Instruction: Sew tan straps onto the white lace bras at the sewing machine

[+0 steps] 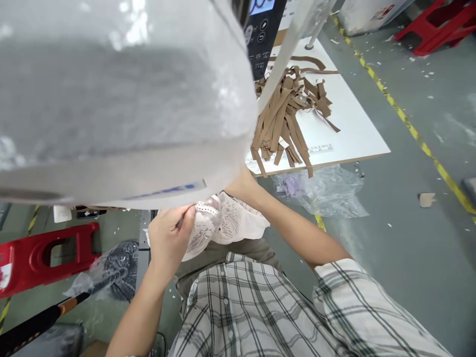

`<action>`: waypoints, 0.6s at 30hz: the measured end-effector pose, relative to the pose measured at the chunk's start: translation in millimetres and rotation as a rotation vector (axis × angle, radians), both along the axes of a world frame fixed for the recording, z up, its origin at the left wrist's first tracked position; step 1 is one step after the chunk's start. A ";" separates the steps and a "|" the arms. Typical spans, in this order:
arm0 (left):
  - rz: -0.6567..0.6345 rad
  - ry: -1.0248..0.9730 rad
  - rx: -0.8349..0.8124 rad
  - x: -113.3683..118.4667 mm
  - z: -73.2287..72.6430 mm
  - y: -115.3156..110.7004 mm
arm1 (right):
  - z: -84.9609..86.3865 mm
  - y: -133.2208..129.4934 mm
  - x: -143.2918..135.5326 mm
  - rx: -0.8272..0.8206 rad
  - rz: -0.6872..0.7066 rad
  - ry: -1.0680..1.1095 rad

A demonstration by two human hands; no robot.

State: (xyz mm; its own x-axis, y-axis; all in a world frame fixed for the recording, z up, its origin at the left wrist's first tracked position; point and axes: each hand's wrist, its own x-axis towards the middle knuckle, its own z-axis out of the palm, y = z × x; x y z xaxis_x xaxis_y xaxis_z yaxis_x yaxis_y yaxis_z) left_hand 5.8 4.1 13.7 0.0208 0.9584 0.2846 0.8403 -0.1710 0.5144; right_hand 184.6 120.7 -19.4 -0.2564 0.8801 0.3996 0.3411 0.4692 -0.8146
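Observation:
A white lace bra (230, 220) hangs over the near edge of the work surface, above my lap. My left hand (171, 233) pinches its trimmed upper edge between thumb and fingers. My right hand (240, 184) reaches under the sewing machine head (122, 99) on the bra's right side; its fingers are hidden behind the machine, so their grip does not show. The machine's big pale body covers the upper left of the view and hides the needle area.
Brown fabric strips (284, 116) lie heaped on the white tabletop (357, 134) at right, near a control panel (262, 39). Below its edge hangs a clear plastic bag (330, 191). Red stools (48, 253) stand left and far right (439, 25). A pedal-like black round base (124, 270) is on the floor.

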 end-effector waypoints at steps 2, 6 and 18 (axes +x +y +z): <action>0.003 0.001 0.004 0.2 0.4 -0.1 | -0.1 0.5 0.2 0.005 0.020 0.010; 0.008 -0.002 0.012 0.3 1.6 -1.0 | 0.3 0.2 0.3 0.011 0.034 0.024; 0.022 -0.055 0.022 -1.1 3.8 -2.2 | 3.7 -2.9 -0.3 -0.019 0.024 -0.011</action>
State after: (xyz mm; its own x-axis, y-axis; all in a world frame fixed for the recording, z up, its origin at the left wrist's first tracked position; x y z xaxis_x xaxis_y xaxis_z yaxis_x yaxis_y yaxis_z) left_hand 4.7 1.9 17.5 -0.0163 0.9521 0.3054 0.8146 -0.1645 0.5562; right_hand 184.3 117.8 -15.7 -0.2820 0.8811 0.3796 0.3387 0.4617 -0.8199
